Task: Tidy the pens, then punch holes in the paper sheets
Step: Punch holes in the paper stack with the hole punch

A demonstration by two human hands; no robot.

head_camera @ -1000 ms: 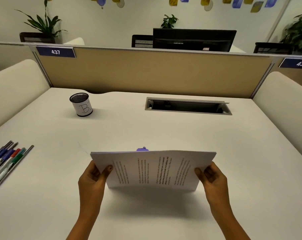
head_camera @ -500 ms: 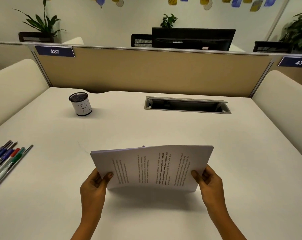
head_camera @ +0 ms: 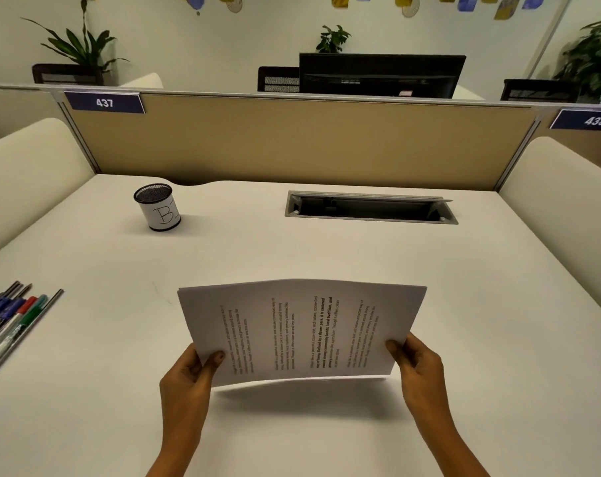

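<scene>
A stack of printed paper sheets (head_camera: 302,330) stands tilted above the white desk (head_camera: 326,256), text running sideways. My left hand (head_camera: 188,380) grips its lower left corner with the thumb on the front. My right hand (head_camera: 417,364) grips the lower right corner the same way. Several pens and markers (head_camera: 11,321) lie in a row at the desk's left edge. A black mesh pen cup (head_camera: 157,207) with a white label marked "B" stands at the back left, apart from the pens. The sheets hide whatever lies behind them.
A recessed grey cable tray (head_camera: 371,208) is set into the desk at the back right. A tan partition (head_camera: 292,142) closes the far side, with cream side panels left and right.
The sheets have tipped up and back, so more of the printed face shows. A small purple object seen above their top edge a second ago is now hidden. Both hands kept their grip.
</scene>
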